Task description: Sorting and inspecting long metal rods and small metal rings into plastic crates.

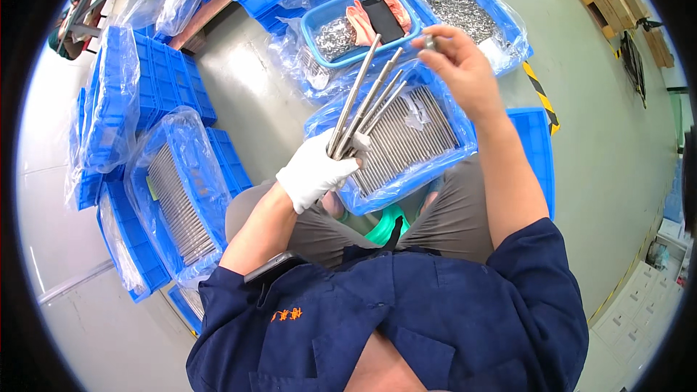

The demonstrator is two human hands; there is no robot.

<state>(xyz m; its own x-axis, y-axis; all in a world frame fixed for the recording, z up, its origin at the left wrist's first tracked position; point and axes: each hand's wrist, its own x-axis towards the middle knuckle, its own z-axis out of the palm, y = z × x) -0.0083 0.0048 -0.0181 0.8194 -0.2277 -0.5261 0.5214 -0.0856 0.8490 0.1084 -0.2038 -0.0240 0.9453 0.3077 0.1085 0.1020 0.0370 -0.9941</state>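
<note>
My left hand [314, 171], in a white glove, is closed around several shiny metal rods [359, 99] that fan out upward and to the right. Bare and raised at the right, my right hand [468, 72] pinches a small, round silvery metal piece [430, 42] between thumb and fingers, apart from the rods. Its exact kind is too small to make out. Below both hands lies a plastic-lined blue crate filled with rows of similar rods [406, 138]. Some crumpled clear film [417, 111] rests on that rod layer.
Beyond the crate, a light-blue basin [314, 49] holds small metal parts, pink gloves [359, 23] and a black phone [382, 19]. Another lined crate of small metal parts [459, 11] stands at the far right. Stacked blue crates [161, 76] and a second rod crate [178, 203] are on the left.
</note>
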